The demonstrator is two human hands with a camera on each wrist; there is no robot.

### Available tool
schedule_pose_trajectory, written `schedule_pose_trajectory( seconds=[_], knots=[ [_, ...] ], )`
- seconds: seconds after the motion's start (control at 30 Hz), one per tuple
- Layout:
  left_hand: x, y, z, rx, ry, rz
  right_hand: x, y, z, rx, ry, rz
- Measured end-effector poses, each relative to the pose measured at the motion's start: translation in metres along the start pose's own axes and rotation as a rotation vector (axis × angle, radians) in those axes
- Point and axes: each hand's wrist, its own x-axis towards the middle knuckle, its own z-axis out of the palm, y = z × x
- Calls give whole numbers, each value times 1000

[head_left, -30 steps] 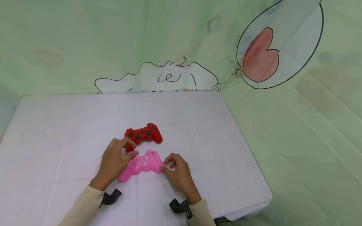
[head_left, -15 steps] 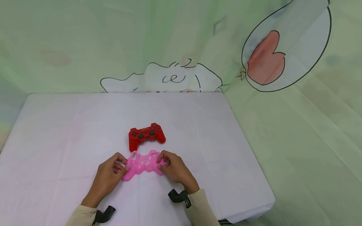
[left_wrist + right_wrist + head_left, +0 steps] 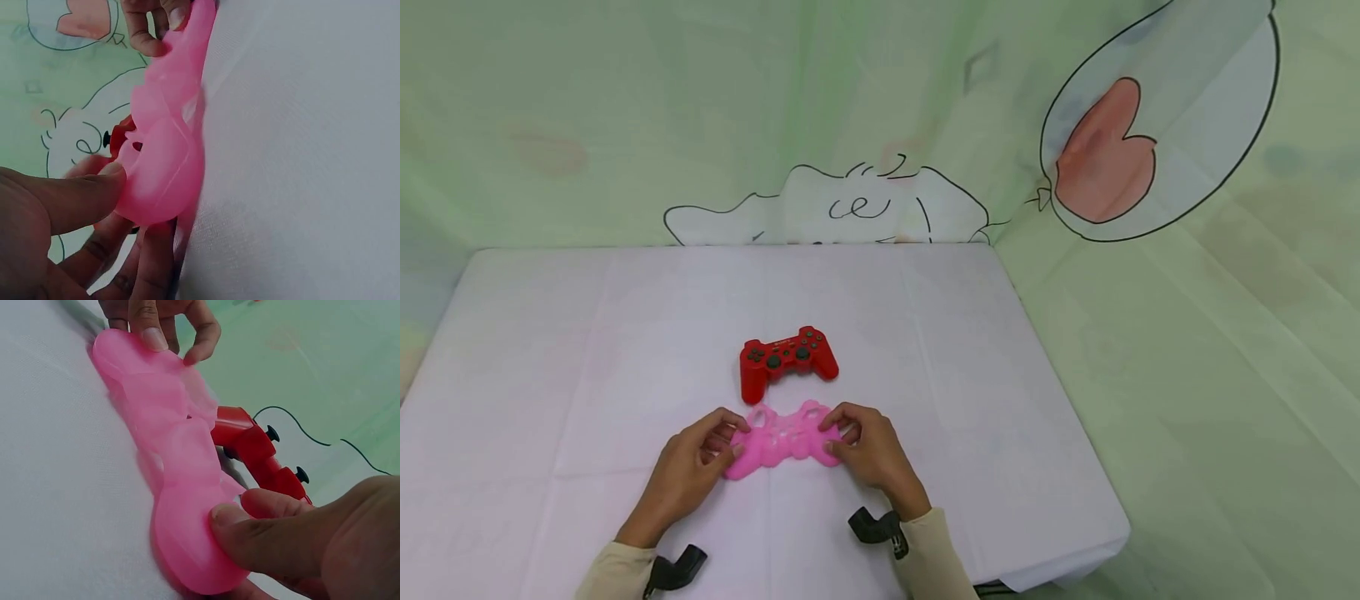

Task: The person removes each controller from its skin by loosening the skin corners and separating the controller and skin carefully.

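A pink silicone controller cover (image 3: pixel 784 440) is held between both hands close over the white table. My left hand (image 3: pixel 688 462) pinches its left grip, thumb on the near face and fingers behind, as the left wrist view shows on the cover (image 3: pixel 165 169). At the other end my right hand (image 3: pixel 872 450) pinches the right grip; in the right wrist view its thumb presses the cover (image 3: pixel 194 531). Just beyond lies a red game controller (image 3: pixel 788 358) with dark thumbsticks, face up. Part of that controller (image 3: pixel 256 450) shows behind the cover in the right wrist view.
A white cloth covers the table (image 3: pixel 587 358), whose right edge slopes down toward the front corner. Green printed fabric (image 3: pixel 625 100) hangs behind and to the right. Black camera mounts (image 3: pixel 876 527) sit on both wrists.
My left hand has come away from the red controller's left grip and down to the cover's left end. My right hand's fingers have closed over the cover's right end. The red controller stays put.
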Motion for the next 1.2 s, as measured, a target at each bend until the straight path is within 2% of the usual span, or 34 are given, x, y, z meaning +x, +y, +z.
schedule_pose_trajectory(
  seconds=[0.17,0.37,0.5,0.67,0.83,1.2],
  knots=[
    [1,-5,2,-7,15,10,-1,3,0,48,5,-21],
    [1,-15,4,-197,86,-35,-2,12,-1,136,32,-22],
    [2,-16,4,-245,133,-43,-1,15,-3,184,44,-33],
    [5,-13,-3,-245,183,-58,4,11,-7,214,54,-57],
    [8,-5,-17,-214,230,-49,13,-2,-12,231,70,-104],
    [28,10,-48,-146,344,7,42,-34,-20,186,110,-283]
  ],
)
